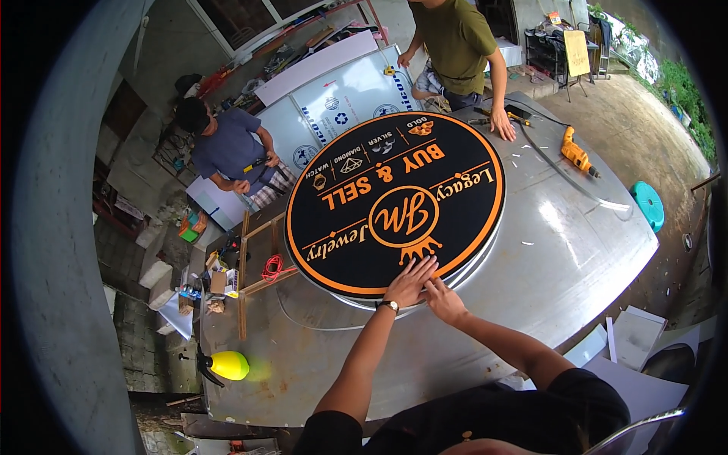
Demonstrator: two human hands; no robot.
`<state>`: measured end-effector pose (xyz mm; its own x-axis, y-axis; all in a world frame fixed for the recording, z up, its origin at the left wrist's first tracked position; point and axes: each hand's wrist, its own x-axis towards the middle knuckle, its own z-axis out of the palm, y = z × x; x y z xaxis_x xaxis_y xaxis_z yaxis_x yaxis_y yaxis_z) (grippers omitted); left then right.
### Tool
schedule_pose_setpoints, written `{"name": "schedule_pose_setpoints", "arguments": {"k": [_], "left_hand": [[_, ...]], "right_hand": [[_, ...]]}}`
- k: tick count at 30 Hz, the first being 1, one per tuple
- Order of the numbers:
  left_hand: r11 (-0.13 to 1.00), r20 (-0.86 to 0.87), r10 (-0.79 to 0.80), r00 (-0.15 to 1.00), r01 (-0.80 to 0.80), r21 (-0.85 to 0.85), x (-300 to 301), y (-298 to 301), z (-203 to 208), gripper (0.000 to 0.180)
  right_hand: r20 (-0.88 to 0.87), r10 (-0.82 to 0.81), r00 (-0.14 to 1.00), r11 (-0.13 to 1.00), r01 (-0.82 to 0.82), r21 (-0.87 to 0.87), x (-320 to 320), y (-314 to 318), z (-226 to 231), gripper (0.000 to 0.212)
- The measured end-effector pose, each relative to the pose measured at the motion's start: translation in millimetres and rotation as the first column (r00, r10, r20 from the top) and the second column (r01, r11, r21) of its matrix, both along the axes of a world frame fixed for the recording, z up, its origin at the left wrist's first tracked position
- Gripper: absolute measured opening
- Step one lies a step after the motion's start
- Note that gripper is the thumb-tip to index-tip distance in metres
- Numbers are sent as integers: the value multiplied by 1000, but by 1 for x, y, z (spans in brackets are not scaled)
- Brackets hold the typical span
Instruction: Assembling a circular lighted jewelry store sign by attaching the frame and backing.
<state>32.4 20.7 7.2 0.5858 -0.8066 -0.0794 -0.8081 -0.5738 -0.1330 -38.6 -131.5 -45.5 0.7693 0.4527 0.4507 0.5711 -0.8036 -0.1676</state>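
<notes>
A large round black sign (394, 201) with an orange rim and orange lettering lies flat on a grey metal table (561, 250). My left hand (410, 280), with a watch at the wrist, lies palm down with fingers spread on the sign's near edge. Beside it, my right hand (444, 299) presses its fingertips on the same edge. Neither hand holds anything. A person in an olive shirt (455, 38) stands at the far side with one hand (501, 123) resting on the table by the sign's rim.
An orange drill (575, 153) lies at the table's far right with a cable. A yellow spray bottle (226, 365) sits at the near left corner. A wooden frame (258, 262) and red cord lie left. A person in blue (227, 148) crouches by white panels (341, 95). A teal stool (649, 203) stands right.
</notes>
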Motion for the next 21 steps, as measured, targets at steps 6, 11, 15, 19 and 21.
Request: {"name": "schedule_pose_setpoints", "arguments": {"k": [6, 11, 15, 19, 21], "left_hand": [[1000, -26, 15, 1000, -15, -16, -3, 0, 0, 82], [997, -42, -2, 999, -1, -74, -2, 4, -1, 84], [999, -17, -10, 1000, 10, -46, -2, 3, 0, 85], [998, -12, -6, 1000, 6, -57, -1, 4, -2, 85], [997, -18, -6, 1000, 4, -73, -2, 4, -2, 85]], "right_hand": [[-67, -14, 998, 1000, 14, -2, -2, 1, -4, 25], [-63, -4, 998, 1000, 5, 12, -1, 1, -2, 26], [-79, -22, 997, 1000, 23, 6, -2, 1, -1, 25], [-88, -20, 996, 1000, 19, -4, -1, 2, -1, 25], [-49, -21, 999, 1000, 21, -14, 0, 2, -1, 24]]}}
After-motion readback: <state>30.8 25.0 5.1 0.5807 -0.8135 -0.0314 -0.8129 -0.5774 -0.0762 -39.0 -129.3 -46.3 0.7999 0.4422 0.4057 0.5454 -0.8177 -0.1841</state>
